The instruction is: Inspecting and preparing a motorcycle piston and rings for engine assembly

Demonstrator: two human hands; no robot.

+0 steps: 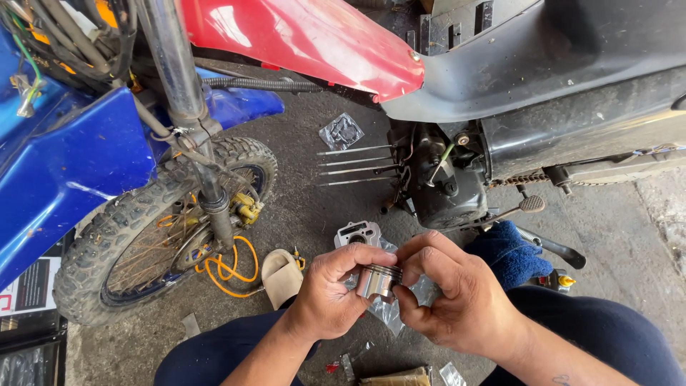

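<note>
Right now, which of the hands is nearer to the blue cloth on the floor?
The right hand. It sits just left of and below the blue cloth, almost against it. The left hand is farther left, on the other side of the metal piston that both hands hold.

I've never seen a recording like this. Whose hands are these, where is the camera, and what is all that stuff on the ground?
The camera sits on a person's head and looks down, so these are that person's own hands. The left hand and right hand together hold a small shiny metal piston by the fingertips. Ahead stands a motorcycle engine with four long bare studs sticking out. On the concrete floor lie a metal cylinder block, a bagged gasket and a blue cloth. A knobbly front wheel is at the left.
</note>
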